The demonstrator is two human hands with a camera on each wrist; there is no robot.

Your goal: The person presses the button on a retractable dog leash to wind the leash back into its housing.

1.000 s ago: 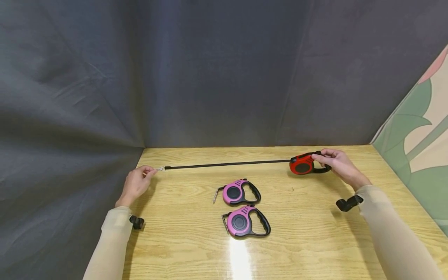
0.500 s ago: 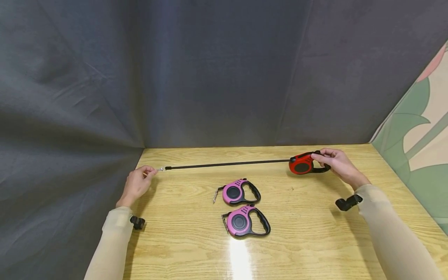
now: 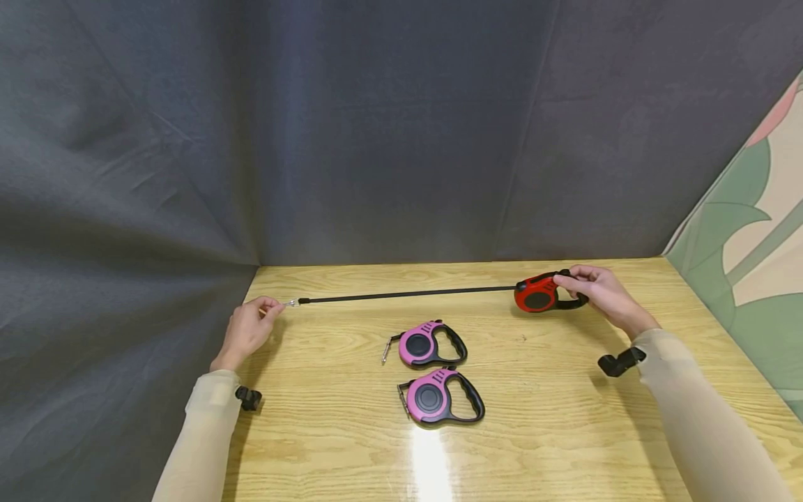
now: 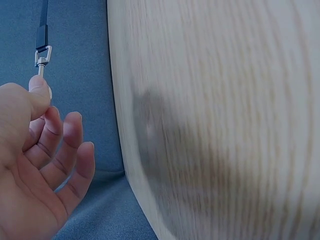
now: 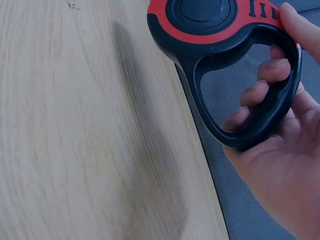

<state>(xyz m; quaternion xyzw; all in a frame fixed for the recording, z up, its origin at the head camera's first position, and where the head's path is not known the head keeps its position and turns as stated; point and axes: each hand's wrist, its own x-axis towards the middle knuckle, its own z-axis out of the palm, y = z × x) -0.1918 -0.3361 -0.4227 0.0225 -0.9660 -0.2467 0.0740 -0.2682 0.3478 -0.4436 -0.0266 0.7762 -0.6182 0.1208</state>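
Note:
A red and black retractable dog leash point(image 3: 537, 293) is held up at the right by my right hand point(image 3: 603, 294). In the right wrist view, the fingers curl round its black handle point(image 5: 272, 107) and the thumb lies by the top of the casing. A black strap point(image 3: 408, 293) runs taut from the casing across to the left. At its far end, my left hand point(image 3: 247, 328) pinches the metal clip point(image 4: 41, 62) between thumb and forefinger, while the other fingers are loosely bent. Part of the clip is hidden by the thumb.
Two pink and black retractable leashes, an upper one point(image 3: 419, 346) and a lower one point(image 3: 430, 399), lie on the wooden table point(image 3: 326, 432) between the arms. A dark grey cloth point(image 3: 401, 139) hangs behind and at left. Patterned fabric point(image 3: 746, 237) borders the right side.
My right hand has shifted slightly left with the red leash, and my left hand slightly right, so the taut strap is a little shorter. The pink leashes have stayed put.

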